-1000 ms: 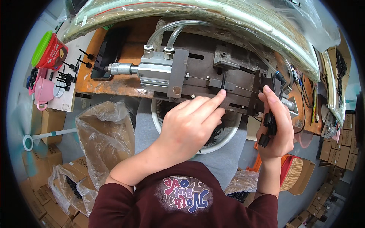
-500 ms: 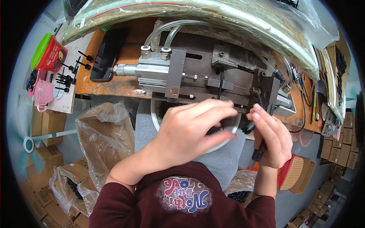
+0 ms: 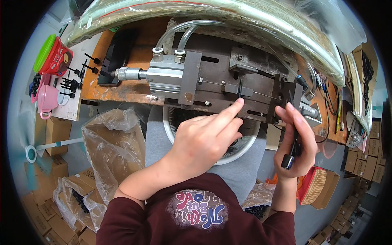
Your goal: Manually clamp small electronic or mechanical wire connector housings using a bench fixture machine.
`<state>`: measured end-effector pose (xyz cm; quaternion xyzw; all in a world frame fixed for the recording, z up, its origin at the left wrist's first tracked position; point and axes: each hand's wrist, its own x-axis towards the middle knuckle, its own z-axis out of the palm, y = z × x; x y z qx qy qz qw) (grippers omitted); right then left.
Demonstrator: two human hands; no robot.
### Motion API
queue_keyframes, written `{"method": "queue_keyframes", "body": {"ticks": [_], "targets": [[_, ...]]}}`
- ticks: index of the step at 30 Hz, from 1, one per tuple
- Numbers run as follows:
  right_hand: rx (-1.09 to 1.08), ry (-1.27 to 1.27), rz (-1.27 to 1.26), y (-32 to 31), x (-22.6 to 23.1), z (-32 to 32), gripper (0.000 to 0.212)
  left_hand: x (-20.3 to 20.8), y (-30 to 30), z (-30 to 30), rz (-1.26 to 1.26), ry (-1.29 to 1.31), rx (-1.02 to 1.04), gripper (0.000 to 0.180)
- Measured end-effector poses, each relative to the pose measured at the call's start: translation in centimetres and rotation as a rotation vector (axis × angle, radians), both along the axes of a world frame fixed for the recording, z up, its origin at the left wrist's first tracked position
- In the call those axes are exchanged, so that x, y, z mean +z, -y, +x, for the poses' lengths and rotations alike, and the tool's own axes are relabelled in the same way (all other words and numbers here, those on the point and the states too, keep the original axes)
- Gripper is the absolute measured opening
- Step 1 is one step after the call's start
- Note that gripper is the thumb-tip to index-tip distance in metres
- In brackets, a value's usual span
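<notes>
My left hand point(image 3: 204, 136) reaches up to the metal fixture. Its index finger is stretched out, with the tip at the near end of a thin black rod point(image 3: 240, 86); the other fingers are loosely bent and the thumb is hidden. That rod lies across a small grey block point(image 3: 231, 89) on the dark machine plate point(image 3: 218, 69). To the right, my right hand point(image 3: 301, 143) is closed around slim black plastic sticks point(image 3: 288, 158), at least one with a wider ridged end. It is just in front of the machine's dark right-hand bracket point(image 3: 290, 92).
A silver air cylinder point(image 3: 165, 78) with clear hoses point(image 3: 185, 36) sits on the left of the plate. Below it, a white basket point(image 3: 168, 124) of black parts is on my lap. A phone point(image 3: 116, 57), a red tub point(image 3: 57, 57) and a pink cup point(image 3: 48, 98) stand further left.
The cylinder's rod has drawn back to the left. My left index finger has come to the fixture's black rod. My right hand has shifted slightly away from the bracket, still holding the black sticks.
</notes>
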<state>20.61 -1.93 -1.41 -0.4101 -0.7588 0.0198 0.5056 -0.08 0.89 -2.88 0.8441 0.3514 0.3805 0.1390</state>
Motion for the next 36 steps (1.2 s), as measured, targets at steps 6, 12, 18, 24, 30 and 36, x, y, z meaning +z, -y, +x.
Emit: {"method": "queue_keyframes", "body": {"ticks": [6, 12, 18, 24, 30, 36], "targets": [[-0.116, 0.147, -0.024, 1.2, 0.7, -0.1, 0.028, 0.1, -1.1, 0.6, 0.081, -0.144, 0.063, 0.027], [-0.235, 0.172, -0.074, 1.9, 1.2, -0.1, 0.028, 0.4, -1.0, 0.4, 0.040, -0.156, 0.058, 0.030], [-0.122, 0.400, 0.079, 0.2, 0.6, -1.6, 0.033, 1.8, 0.3, 0.2, -0.312, 0.416, -0.296, 0.039], [-0.103, 0.408, -0.017, -0.4, 1.3, -2.6, 0.033, 3.1, 1.1, -0.8, -0.481, 0.515, -0.341, 0.039], [-0.187, 0.317, 0.114, -1.3, 0.0, -1.8, 0.046, 2.3, 0.6, -1.1, -0.180, 0.277, -0.168, 0.034], [-0.168, 0.179, -0.003, -0.1, -0.3, -1.0, 0.045, 0.2, -0.4, -0.2, 0.006, -0.040, -0.017, 0.019]]}}
